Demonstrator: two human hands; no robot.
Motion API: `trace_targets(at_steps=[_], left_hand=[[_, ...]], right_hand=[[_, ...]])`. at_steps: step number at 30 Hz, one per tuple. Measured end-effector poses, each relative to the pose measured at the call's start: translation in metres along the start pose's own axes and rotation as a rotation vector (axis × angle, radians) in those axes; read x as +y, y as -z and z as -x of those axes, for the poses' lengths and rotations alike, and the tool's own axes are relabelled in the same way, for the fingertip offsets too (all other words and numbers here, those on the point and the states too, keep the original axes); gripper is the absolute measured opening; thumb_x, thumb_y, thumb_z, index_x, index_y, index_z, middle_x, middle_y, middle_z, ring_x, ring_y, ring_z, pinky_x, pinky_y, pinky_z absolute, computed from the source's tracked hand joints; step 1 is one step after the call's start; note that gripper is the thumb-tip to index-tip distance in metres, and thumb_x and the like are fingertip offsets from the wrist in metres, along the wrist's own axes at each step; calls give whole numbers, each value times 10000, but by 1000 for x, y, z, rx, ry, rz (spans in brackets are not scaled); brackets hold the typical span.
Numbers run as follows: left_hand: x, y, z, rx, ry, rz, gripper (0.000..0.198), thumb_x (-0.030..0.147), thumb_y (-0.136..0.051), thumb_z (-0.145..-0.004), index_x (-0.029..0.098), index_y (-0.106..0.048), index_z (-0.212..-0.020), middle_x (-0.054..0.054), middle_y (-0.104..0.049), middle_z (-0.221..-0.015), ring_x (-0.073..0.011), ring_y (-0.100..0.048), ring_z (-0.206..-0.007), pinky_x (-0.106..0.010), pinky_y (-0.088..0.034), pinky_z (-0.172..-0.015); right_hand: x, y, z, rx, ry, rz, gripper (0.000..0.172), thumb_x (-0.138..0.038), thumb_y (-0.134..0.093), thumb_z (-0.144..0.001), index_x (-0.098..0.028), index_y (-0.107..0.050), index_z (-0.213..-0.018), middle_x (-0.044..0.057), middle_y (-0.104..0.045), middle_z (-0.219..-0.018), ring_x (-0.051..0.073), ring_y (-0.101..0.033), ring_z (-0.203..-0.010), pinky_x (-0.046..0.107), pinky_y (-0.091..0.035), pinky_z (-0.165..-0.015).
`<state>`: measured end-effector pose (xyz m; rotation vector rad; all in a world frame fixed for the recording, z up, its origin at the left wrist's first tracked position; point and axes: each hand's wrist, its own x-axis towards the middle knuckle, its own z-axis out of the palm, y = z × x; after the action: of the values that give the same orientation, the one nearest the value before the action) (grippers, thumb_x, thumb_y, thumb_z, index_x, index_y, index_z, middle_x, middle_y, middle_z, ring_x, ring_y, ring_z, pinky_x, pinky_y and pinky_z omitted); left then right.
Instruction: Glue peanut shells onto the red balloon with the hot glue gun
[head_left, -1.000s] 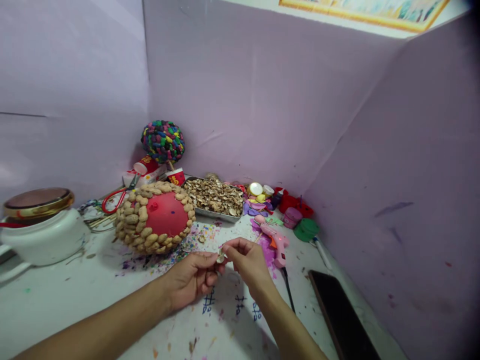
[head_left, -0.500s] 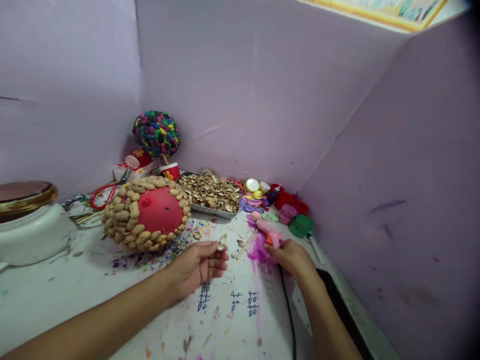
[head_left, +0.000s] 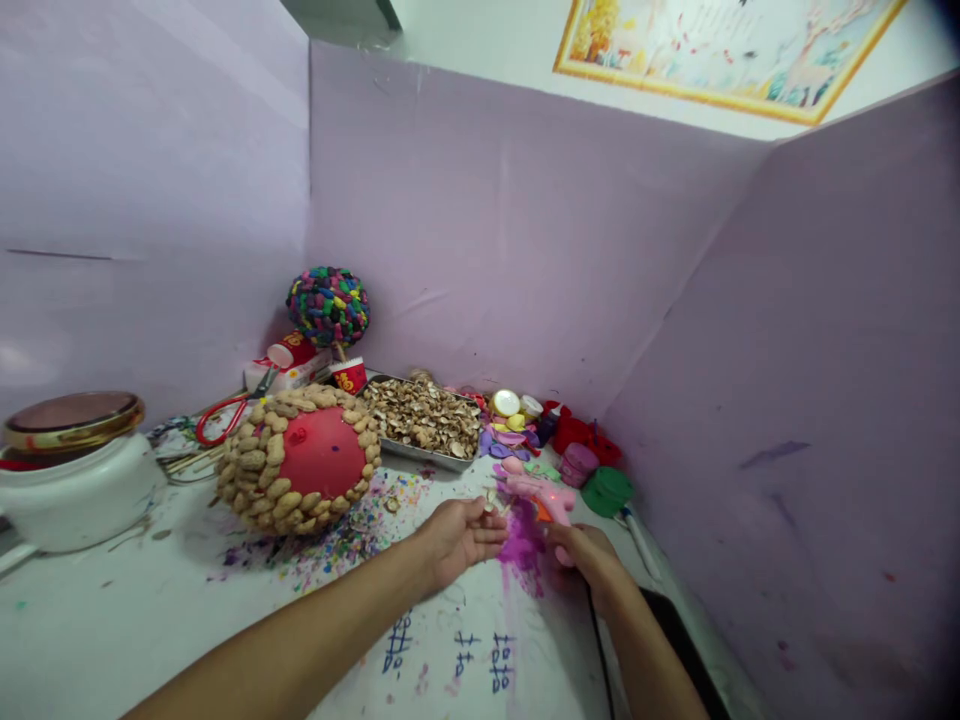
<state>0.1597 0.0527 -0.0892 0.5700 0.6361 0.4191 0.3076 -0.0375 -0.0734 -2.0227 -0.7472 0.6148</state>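
My right hand (head_left: 592, 562) is closed around the handle of a pink glue gun (head_left: 541, 490), its nozzle pointing left and its dark cord running down the table. Between the thumb and fingertips of my left hand (head_left: 465, 540), a small pale nut shell (head_left: 490, 503) is pinched close to the nozzle. The other left fingers are loosely stretched. To the left sits a red balloon (head_left: 330, 462) partly covered with whole peanuts (head_left: 259, 480). Behind it, a metal tray (head_left: 431, 459) holds a heap of nut shells (head_left: 427, 415).
Red-handled scissors (head_left: 223, 422) and a white pot (head_left: 82, 500) stand left. A multicoloured ball (head_left: 328, 305) on a stick rises from a red cup (head_left: 349, 376) at the back. Balloons, a pink tub (head_left: 578, 463) and a green tub (head_left: 607, 490) line the right rear.
The glue gun has been lifted off the table in my right hand. My left hand has moved right with the shell, up to the nozzle. The view has tilted upward.
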Motion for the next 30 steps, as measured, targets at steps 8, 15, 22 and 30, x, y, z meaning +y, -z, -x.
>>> trace_targets(at_steps=[8, 15, 22, 30], left_hand=[[15, -1, 22, -2, -18, -16, 156, 216, -449, -846, 111, -542, -775, -45, -598, -647, -106, -557, -489, -207, -427, -488], [29, 25, 70, 85, -19, -62, 134, 237, -525, -803, 112, -569, -784, 37, -496, -549, -28, -385, -338, -133, -192, -317], [33, 53, 85, 205, 68, 107, 132, 221, -534, -802, 95, -563, -778, 33, -485, -554, -20, -366, -347, -117, -202, -316], [35, 63, 82, 158, 74, 104, 131, 225, -562, -773, 103, -567, -725, 22, -490, -560, -30, -379, -355, -132, -215, -326]], right_hand=[[-39, -9, 39, -62, 92, -483, 275, -282, -622, -620, -140, -568, -848, -43, -545, -532, 74, -453, -428, 164, -349, -352], [-37, -30, 64, -66, 40, -524, 340, -448, -676, -623, -165, -539, -753, -85, -434, -340, 51, -312, -299, 141, -155, -307], [-20, -31, 90, -98, 19, -460, 465, -581, -623, -654, -174, -645, -878, -6, -564, -452, 108, -404, -386, 204, -284, -364], [-10, -41, 103, -291, 98, -441, 546, -670, -463, -729, -167, -634, -850, -11, -502, -385, 109, -333, -365, 247, -249, -413]])
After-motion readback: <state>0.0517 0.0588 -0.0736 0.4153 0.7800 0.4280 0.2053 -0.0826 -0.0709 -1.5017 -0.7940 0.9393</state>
